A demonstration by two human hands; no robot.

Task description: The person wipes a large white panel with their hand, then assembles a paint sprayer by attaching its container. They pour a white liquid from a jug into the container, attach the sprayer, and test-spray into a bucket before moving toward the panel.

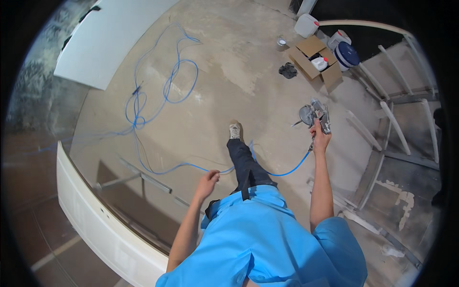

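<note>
My right hand [320, 136] is closed round the handle of a spray gun [319, 115], held out in front of me on the right. The gun is metallic and paint-stained, with a round grey cup [306, 115] at its left side. From the base of its handle a blue air hose [291, 171] curves down and left past my legs. My left hand [207, 184] is beside my left hip, its fingers curled at the same hose, which shows on both sides of them. How firmly they grip is hard to see.
Loops of hose [180, 100] lie on the floor ahead. A long white curved panel [100, 215] stands at left; another white panel [105, 43] is far left. An open carton [306, 60], jugs [306, 25] and a blue-lidded bucket [346, 55] stand far right, near a rack [394, 126].
</note>
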